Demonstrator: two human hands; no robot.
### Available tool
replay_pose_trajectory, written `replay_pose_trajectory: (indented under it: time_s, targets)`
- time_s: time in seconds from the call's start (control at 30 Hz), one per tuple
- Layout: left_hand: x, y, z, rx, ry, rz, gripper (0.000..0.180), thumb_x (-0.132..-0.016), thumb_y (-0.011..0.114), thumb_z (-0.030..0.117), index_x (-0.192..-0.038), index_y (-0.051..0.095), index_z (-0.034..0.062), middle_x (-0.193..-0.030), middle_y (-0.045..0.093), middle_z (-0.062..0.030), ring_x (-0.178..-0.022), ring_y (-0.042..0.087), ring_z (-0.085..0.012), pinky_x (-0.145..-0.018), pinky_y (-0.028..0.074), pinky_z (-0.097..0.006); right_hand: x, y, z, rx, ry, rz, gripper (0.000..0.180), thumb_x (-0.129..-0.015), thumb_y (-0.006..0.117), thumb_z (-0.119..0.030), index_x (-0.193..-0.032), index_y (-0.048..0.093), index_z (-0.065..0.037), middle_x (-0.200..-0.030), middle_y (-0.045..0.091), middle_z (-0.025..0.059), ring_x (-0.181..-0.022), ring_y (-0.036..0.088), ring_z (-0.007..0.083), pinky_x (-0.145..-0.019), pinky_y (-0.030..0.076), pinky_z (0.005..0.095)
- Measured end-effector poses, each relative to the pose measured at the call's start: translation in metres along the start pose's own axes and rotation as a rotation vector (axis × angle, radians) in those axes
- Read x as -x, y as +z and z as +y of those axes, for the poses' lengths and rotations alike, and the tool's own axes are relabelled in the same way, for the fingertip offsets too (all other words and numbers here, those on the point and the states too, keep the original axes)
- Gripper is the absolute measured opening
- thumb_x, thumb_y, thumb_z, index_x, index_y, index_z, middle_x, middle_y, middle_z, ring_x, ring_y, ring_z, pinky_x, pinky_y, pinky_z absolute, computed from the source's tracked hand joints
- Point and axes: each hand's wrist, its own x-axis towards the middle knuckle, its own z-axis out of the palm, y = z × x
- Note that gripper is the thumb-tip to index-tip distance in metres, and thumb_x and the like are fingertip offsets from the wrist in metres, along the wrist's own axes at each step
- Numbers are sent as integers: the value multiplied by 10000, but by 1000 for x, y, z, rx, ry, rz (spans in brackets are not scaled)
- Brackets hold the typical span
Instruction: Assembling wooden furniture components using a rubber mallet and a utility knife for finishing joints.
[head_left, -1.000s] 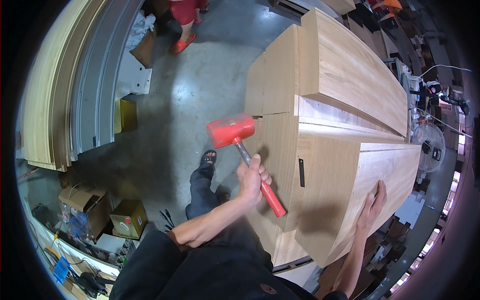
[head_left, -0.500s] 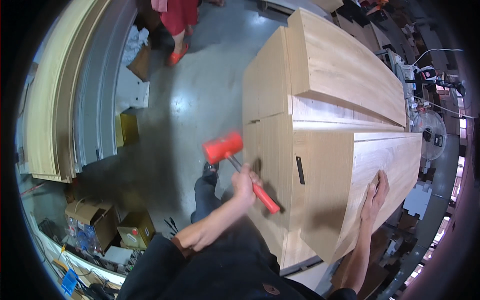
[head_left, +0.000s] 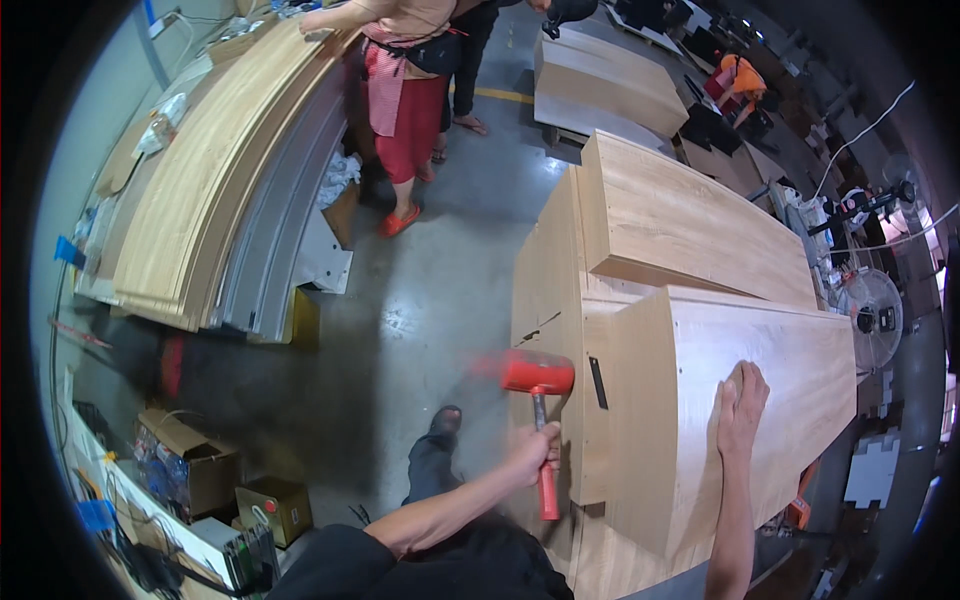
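My left hand [head_left: 538, 452] is wrapped round the handle of a red mallet [head_left: 545, 373]. The mallet's head, blurred at its left end, is at the side of a light wood cabinet [head_left: 548, 270]; I cannot tell whether it touches. My right hand [head_left: 741, 405] rests on the pale top face of a wooden box-shaped part [head_left: 790, 350] that stands out from the cabinet, its fingers slightly bent and holding nothing. A short black strip [head_left: 598, 383] shows on the wood between the mallet and that part. Beyond it, a second box-shaped part [head_left: 700, 215] juts out at an angle.
Stacked wood and grey panels [head_left: 225, 190] lie at the left, with a person in a red apron [head_left: 405, 110] beside them. Lower left are a cardboard box [head_left: 205, 470] and a gold tin [head_left: 280, 510]. A fan [head_left: 873, 318] stands at the right, another wooden cabinet [head_left: 610, 85] farther back.
My left hand has brought the mallet rightward and down to the cabinet's side. The view has shifted, showing more of the far room. My right hand stays on the wooden part.
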Motion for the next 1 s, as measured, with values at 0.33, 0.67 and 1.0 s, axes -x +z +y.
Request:
replay_pose_trajectory:
  time_s: [0.33, 0.67, 1.0]
  targets:
    - [83, -84, -119, -112, 125, -7, 236, -941, 596, 176, -765, 450, 118, -573, 416, 43, -431, 428, -82, -376, 397, -284, 34, -19, 45, -187, -260, -125, 486, -945, 543, -301, -1336, 506, -14, -1395, 471, 222, -1293, 396, 404, -1104, 320, 462]
    - [138, -123, -154, -18, 187, 103, 231, -987, 544, 190, -805, 421, 119, -585, 352, 69, -457, 368, -64, -413, 364, -265, 107, -37, 62, -94, -443, -65, 522, -992, 453, -364, -1387, 477, -23, -1438, 441, 209, -1320, 383, 394, -1124, 294, 449]
    - [97, -90, -170, 63, 370, 81, 189, -939, 569, 152, -815, 436, 104, -584, 382, 34, -451, 396, -92, -407, 393, -295, 103, -34, 65, -91, -456, -38, 504, -986, 473, -348, -1390, 488, -48, -1439, 450, 193, -1307, 396, 389, -1121, 305, 442]
